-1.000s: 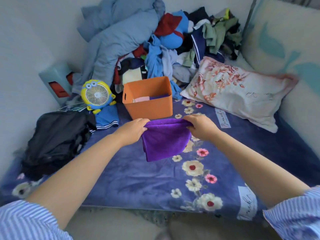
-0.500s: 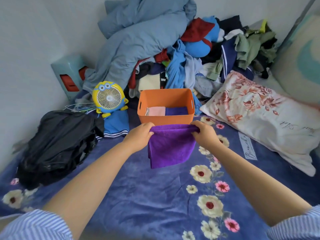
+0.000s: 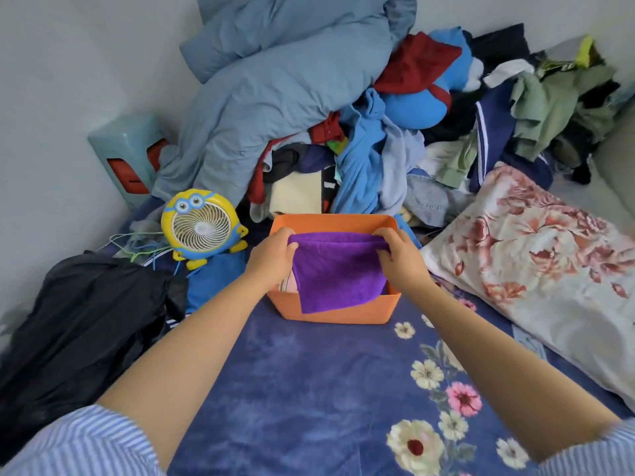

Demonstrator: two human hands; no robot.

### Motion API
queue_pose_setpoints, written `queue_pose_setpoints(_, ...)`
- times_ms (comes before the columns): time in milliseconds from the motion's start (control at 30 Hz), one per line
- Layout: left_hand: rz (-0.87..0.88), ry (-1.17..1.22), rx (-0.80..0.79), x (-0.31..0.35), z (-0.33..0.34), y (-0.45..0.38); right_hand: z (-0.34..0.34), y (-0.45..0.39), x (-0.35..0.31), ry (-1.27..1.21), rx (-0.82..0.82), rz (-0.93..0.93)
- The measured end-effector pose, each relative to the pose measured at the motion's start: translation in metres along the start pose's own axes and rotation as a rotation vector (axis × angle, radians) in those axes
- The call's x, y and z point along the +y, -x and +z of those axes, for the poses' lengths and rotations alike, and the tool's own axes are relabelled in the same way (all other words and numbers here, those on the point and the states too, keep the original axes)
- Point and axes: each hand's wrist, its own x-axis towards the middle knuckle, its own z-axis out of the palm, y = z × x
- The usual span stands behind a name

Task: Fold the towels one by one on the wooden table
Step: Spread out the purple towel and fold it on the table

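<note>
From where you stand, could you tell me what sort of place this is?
Most likely a bedroom: a flowered bedspread, a pillow and heaped clothes behind an orange bin.

The purple towel [image 3: 338, 269] hides most of the orange bin [image 3: 338, 317] interior (only a pinkish sliver [image 3: 288, 285] shows at nine o'clock). The pillow [image 3: 536, 266] is cut off at three o'clock.
</note>
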Motion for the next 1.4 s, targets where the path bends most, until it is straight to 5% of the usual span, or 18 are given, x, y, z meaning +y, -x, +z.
queue_pose_setpoints(300, -0.086, 0.339, 0.023, -0.017, 0.081, -0.148, 0.038, -0.134, 0.06, 0.022, 0.002, 0.097)
queue_pose_setpoints(633, -0.263, 0.274, -0.529, -0.077, 0.23, -0.227, 0.124, -0.211, 0.17, 0.412, -0.558, 0.24)
queue_pose_setpoints(933, -0.385, 0.204, -0.426, -0.083, 0.314, -0.278, 0.186, -0.237, 0.213, 0.613, -0.451, 0.336)
queue_pose_setpoints(1100, -0.461, 0.434, -0.247, -0.089, 0.334, -0.275, 0.203, -0.234, 0.23, 0.609, -0.266, 0.319)
queue_pose_setpoints(1267, -0.135, 0.325, -0.108, -0.09, 0.338, -0.237, 0.229, -0.203, 0.222, 0.674, -0.193, 0.125)
queue_pose_setpoints(1400, 0.37, -0.091, -0.144, -0.096, 0.349, -0.208, 0.253, -0.18, 0.241, 0.637, -0.487, 0.199)
